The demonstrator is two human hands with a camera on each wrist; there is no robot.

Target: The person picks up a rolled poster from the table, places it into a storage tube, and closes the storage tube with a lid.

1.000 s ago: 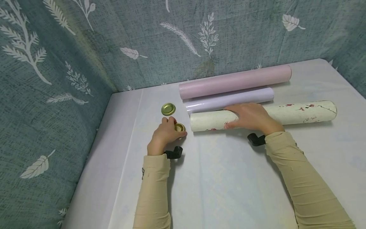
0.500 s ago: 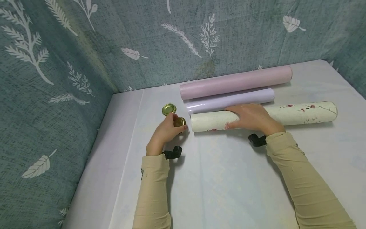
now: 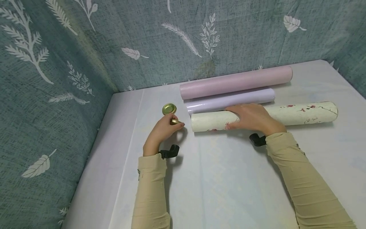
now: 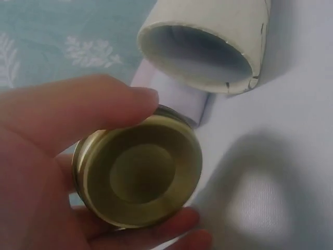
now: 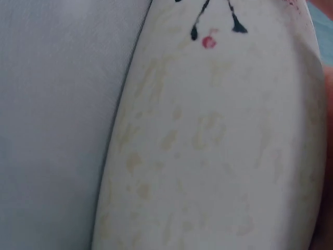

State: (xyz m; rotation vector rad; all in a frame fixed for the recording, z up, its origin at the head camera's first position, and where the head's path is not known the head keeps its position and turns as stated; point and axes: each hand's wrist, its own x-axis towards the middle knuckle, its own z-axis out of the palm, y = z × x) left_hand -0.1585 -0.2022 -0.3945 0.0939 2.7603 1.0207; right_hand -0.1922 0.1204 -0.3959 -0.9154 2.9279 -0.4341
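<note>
A gold jar lid (image 4: 141,174) is pinched between the thumb and fingers of my left hand (image 3: 161,131). It is tilted on edge, its recessed face toward the left wrist camera. Just beyond that hand a second gold lid (image 3: 169,108) lies flat on the table. My right hand (image 3: 253,118) grips the cream roll with a red blossom pattern (image 3: 303,113) from above, thumb on the near side. In the left wrist view this roll's hollow end (image 4: 203,57) faces the held lid, apart from it. The right wrist view is mostly filled by the roll's surface (image 5: 208,140).
A shiny lilac roll (image 3: 228,100) and a longer pink roll (image 3: 237,82) lie behind the cream one, roughly parallel. The white-covered table (image 3: 226,178) meets a green leaf-patterned cloth (image 3: 154,47) at the back and left.
My left hand has lifted the lid off the table, tipped it on edge and shifted slightly left. The right hand stays on the cream roll.
</note>
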